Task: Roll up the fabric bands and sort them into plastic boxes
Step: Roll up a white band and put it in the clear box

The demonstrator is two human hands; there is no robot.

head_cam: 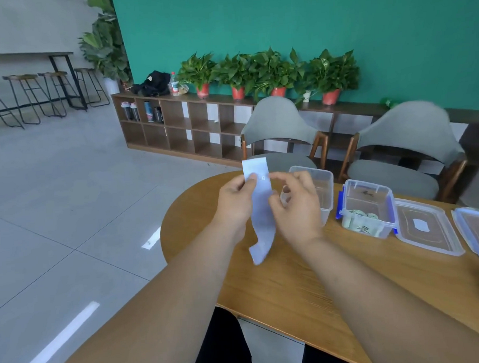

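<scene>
Lilac fabric band (260,216) hangs in the air over the bench (292,283), not in any box. Our left hand (235,200) pinches it near the top end between thumb and fingers, and the free tail droops toward six o'clock, curling just above the wood. Our right hand (297,206) sits at three o'clock of the band with its fingers curled and its thumb against the band's edge; whether it truly grips we cannot tell, as the frame is blurred there. No roll is started yet, we judge, and that is where the trouble lies. With only one sure pinch, the slack cloth may twist or slip as we begin to wind, giving a skewed, loose roll that springs open once let go. The tail could also drag on the bench and pull the turns crooked. At two o'clock from our hands stands the clear box (325,183), partly hidden by the right hand; farther along at three o'clock is the blue-clipped box (383,224), which holds green rolls (355,214). Our right wrist could knock the near box, and a lilac roll dropped among the green ones would spoil the sorting.
</scene>
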